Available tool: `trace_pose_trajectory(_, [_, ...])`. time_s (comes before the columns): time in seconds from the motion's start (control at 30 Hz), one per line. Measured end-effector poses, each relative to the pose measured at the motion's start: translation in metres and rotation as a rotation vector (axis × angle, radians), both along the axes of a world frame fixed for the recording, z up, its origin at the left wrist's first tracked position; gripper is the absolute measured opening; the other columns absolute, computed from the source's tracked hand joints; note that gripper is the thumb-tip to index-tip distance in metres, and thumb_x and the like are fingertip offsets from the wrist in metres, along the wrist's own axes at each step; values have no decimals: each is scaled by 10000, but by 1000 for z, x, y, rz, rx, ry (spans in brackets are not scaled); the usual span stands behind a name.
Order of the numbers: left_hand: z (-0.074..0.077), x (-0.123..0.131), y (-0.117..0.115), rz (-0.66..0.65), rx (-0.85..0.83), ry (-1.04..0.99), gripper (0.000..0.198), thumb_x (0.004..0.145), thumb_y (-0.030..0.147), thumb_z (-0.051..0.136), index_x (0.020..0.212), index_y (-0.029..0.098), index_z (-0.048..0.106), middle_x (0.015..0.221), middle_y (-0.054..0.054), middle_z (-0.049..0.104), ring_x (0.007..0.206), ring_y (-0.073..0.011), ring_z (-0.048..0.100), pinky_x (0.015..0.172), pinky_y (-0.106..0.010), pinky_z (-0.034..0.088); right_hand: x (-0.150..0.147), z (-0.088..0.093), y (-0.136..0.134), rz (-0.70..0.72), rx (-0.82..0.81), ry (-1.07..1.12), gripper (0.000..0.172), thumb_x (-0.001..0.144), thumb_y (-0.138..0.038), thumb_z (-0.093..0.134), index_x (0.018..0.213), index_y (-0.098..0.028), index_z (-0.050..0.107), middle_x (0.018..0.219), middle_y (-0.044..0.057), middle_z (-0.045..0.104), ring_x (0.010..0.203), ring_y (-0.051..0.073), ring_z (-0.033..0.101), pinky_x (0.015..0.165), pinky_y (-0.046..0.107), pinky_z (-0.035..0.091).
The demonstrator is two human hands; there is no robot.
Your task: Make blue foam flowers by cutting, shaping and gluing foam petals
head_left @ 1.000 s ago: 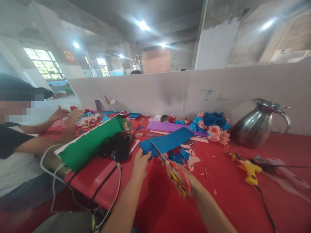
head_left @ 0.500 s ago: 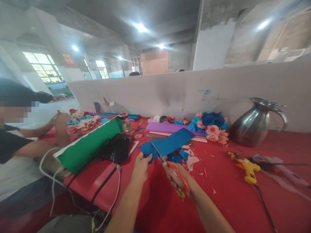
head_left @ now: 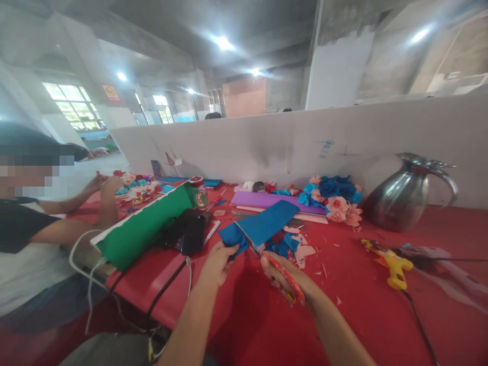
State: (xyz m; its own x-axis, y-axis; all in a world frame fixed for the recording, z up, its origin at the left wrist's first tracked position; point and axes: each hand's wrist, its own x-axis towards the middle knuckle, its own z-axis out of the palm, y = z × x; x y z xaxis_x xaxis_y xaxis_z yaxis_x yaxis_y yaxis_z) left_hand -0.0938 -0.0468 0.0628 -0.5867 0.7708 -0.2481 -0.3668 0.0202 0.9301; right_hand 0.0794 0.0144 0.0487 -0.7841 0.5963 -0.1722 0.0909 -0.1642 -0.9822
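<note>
Above the red table, my left hand (head_left: 218,260) pinches the near left end of a blue strip of crepe paper (head_left: 269,222). Red-handled scissors (head_left: 284,274) are gripped in my right hand (head_left: 287,277), their blades lying across the paper just right of my left fingers. Whether the blades are fully closed is hard to make out. Blue and pink paper scraps (head_left: 303,251) lie on the table just beyond my right hand.
A green board box (head_left: 148,229) and black phone (head_left: 193,235) lie left, near a lidded jar (head_left: 199,193). Paper flowers (head_left: 337,190) and purple paper (head_left: 263,200) are behind. A steel jug (head_left: 404,195) and yellow glue gun (head_left: 394,264) stand right. A co-worker (head_left: 34,234) sits left.
The view has shifted slightly. The blue paper's far end has dipped a little, and my right hand with the scissors has turned slightly. Both hands keep their hold.
</note>
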Motion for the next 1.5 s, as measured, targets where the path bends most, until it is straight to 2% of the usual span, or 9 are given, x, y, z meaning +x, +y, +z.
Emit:
trace_pose_trajectory(0.23, [-2, -1, -1, -19, -21, 0, 221, 462, 132, 771, 551, 138, 569, 495, 28, 530, 420, -56, 409, 436, -201, 261, -14, -13, 9, -80, 183, 5, 388, 647, -557, 692, 638, -206, 529, 506, -56, 374, 474, 84, 331, 462, 221, 249])
trace_pose_trajectory(0.37, [-6, -2, -1, 11, -42, -30, 213, 473, 106, 765, 582, 141, 585, 503, 29, 544, 425, -61, 440, 454, -200, 308, -14, -15, 6, -85, 140, -42, 364, 674, -552, 674, 637, -208, 559, 430, -58, 383, 456, 108, 402, 455, 216, 272])
trace_pose_trajectory(0.63, [-14, -4, -7, 41, 0, -83, 299, 475, 105, 790, 733, 156, 648, 657, -4, 669, 470, -66, 500, 488, -193, 377, -21, -18, 0, -169, 68, -96, 427, 703, -623, 616, 710, -200, 555, 360, -103, 329, 287, 52, 276, 318, 179, 164])
trace_pose_trajectory(0.77, [-19, -13, -9, 153, 32, -52, 282, 466, 142, 809, 706, 158, 662, 614, 4, 658, 459, -70, 494, 490, -197, 373, -14, -10, 4, -284, 17, 89, 529, 702, -704, 565, 853, -197, 556, 436, -110, 370, 288, 39, 269, 274, 161, 212])
trace_pose_trajectory(0.93, [-24, -27, 21, 7, -232, 470, 211, 487, 267, 824, 568, 178, 651, 596, -49, 655, 668, -215, 631, 615, -292, 450, 6, 4, 23, -524, -89, 220, 528, 692, -696, 586, 897, -215, 514, 468, -105, 424, 284, 48, 329, 257, 156, 283])
trace_pose_trajectory(1.07, [-30, -33, 51, 57, -341, 695, 404, 320, 94, 844, 369, 213, 461, 457, -11, 527, 805, -281, 617, 634, -290, 409, 22, 8, 36, -658, -46, 138, 489, 682, -673, 624, 716, -217, 452, 413, -97, 393, 268, 51, 332, 244, 160, 286])
trace_pose_trajectory(1.23, [-36, -28, 50, 18, -452, 967, 279, 487, 136, 798, 482, 204, 527, 633, -61, 636, 943, -306, 600, 725, -325, 397, 37, -6, 43, -712, -82, 288, 511, 619, -643, 704, 756, -217, 457, 455, -106, 426, 277, 34, 315, 236, 139, 246])
trace_pose_trajectory(1.37, [-7, -34, 56, -149, -600, 1382, 121, 733, 253, 664, 646, 196, 602, 784, -92, 686, 839, -258, 629, 725, -323, 405, 40, -20, 49, -818, -177, 383, 509, 595, -610, 735, 780, -226, 456, 475, -111, 446, 288, 43, 334, 247, 145, 265])
trace_pose_trajectory(1.5, [58, -58, 90, -4, -515, 1586, 99, 770, 293, 637, 753, 195, 645, 949, -126, 682, 957, -300, 603, 791, -366, 420, 47, -25, 60, -872, -116, 340, 466, 655, -600, 684, 871, -234, 493, 470, -111, 442, 285, 61, 317, 266, 171, 248])
